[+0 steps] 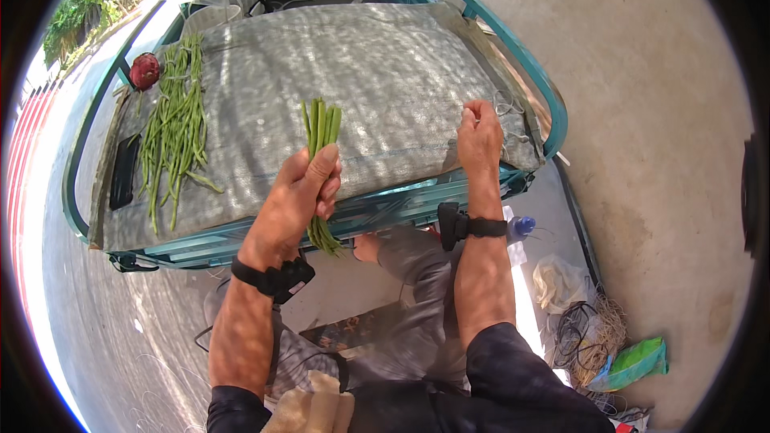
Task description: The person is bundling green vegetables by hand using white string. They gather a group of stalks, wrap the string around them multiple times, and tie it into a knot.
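Observation:
My left hand [298, 188] is closed round a small bunch of long green beans [322, 123]. Their even ends stand up above the thumb, and the thin ends hang below the fist. Out to the right, my right hand [480, 143] is raised over the grey woven sheet [369, 72] with its fingers curled together; what they pinch, if anything, is too small to make out. Thin white strings [507, 103] lie just beside that hand. A larger heap of long green beans [174, 124] is spread on the sheet's left side.
A round dark-red fruit [144, 71] and a flat black object [124, 171] sit near the left edge. Teal metal rails [513, 44] frame the cart bed. On the floor at right are a blue-capped bottle [521, 227], tangled cords [573, 333] and a green-blue bag [634, 365].

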Demonstrator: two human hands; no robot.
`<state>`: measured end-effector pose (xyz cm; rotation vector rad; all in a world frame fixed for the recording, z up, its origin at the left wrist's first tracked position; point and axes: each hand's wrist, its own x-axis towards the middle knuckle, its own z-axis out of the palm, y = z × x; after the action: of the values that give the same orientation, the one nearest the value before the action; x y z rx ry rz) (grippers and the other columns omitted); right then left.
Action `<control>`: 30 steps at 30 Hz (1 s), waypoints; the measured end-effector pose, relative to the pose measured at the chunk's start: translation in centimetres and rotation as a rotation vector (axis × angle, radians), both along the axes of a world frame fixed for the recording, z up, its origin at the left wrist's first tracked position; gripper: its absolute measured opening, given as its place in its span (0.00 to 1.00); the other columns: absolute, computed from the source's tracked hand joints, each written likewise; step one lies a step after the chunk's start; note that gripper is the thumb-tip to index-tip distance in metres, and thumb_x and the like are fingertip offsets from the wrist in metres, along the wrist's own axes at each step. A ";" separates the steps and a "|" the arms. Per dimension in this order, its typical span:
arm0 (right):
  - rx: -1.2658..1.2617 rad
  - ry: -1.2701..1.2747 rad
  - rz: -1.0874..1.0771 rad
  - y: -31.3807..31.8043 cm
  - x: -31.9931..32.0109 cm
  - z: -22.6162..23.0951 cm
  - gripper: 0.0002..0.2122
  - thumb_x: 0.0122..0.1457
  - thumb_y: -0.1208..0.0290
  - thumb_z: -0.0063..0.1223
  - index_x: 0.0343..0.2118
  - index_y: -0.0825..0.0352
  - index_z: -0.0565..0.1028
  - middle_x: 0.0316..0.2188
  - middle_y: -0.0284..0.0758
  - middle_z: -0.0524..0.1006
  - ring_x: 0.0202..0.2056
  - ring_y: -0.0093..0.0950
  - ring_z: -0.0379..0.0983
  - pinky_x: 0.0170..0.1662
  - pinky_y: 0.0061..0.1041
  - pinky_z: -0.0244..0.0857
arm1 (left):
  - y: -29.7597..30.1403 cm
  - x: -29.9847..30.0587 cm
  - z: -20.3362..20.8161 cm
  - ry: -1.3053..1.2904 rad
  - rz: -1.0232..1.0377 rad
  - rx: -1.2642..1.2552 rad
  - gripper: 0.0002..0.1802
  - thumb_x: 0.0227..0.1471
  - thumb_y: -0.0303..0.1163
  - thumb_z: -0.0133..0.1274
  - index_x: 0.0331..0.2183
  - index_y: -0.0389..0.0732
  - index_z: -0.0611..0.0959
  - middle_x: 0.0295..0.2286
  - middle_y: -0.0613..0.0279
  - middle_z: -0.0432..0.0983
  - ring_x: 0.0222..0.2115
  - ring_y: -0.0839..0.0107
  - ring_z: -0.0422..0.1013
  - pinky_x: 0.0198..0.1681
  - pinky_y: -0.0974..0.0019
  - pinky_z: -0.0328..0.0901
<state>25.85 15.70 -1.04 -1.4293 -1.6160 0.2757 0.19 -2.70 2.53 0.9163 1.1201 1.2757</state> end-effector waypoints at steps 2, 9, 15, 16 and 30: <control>0.006 -0.053 -0.065 0.1 1.1 -0.4 0.08 0.64 0.75 0.50 0.43 0.71 0.77 0.42 0.47 0.78 0.43 0.45 0.77 0.48 0.41 0.70 | -0.1 -0.3 -0.1 -0.008 0.019 0.015 0.20 0.71 0.49 0.46 0.34 0.42 0.73 0.20 0.73 0.62 0.18 0.82 0.58 0.23 0.73 0.60; 0.035 -0.336 -0.407 0.5 4.8 -0.5 0.13 0.56 0.81 0.48 0.43 0.71 0.79 0.46 0.48 0.76 0.54 0.50 0.68 0.56 0.43 0.65 | -0.5 -0.4 0.3 0.077 0.023 -0.003 0.20 0.71 0.47 0.48 0.33 0.42 0.74 0.20 0.73 0.64 0.18 0.83 0.60 0.22 0.74 0.60; 0.106 -0.522 -0.400 1.9 8.2 -2.7 0.10 0.53 0.77 0.51 0.33 0.68 0.84 0.47 0.43 0.79 0.53 0.47 0.69 0.55 0.44 0.65 | -0.4 -0.6 0.1 0.100 0.009 0.005 0.20 0.70 0.47 0.48 0.32 0.42 0.74 0.20 0.74 0.64 0.17 0.83 0.60 0.21 0.75 0.58; 0.114 -0.536 -0.416 2.0 8.4 -2.8 0.10 0.53 0.76 0.52 0.32 0.68 0.84 0.46 0.42 0.79 0.53 0.46 0.69 0.55 0.44 0.65 | -0.4 -0.6 0.1 0.102 0.003 0.012 0.20 0.70 0.47 0.48 0.32 0.42 0.74 0.20 0.74 0.64 0.17 0.83 0.60 0.21 0.75 0.58; 0.110 -0.396 -0.541 1.3 6.1 -0.9 0.20 0.59 0.77 0.54 0.56 0.67 0.75 0.58 0.42 0.73 0.62 0.44 0.64 0.63 0.46 0.56 | -0.3 -0.7 0.0 0.099 0.014 0.021 0.20 0.71 0.46 0.48 0.31 0.41 0.74 0.20 0.73 0.63 0.17 0.83 0.60 0.21 0.74 0.58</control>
<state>31.91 17.02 -1.96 -1.8455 -1.4418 -0.4255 -0.53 -2.95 2.57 0.9981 1.1944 1.2669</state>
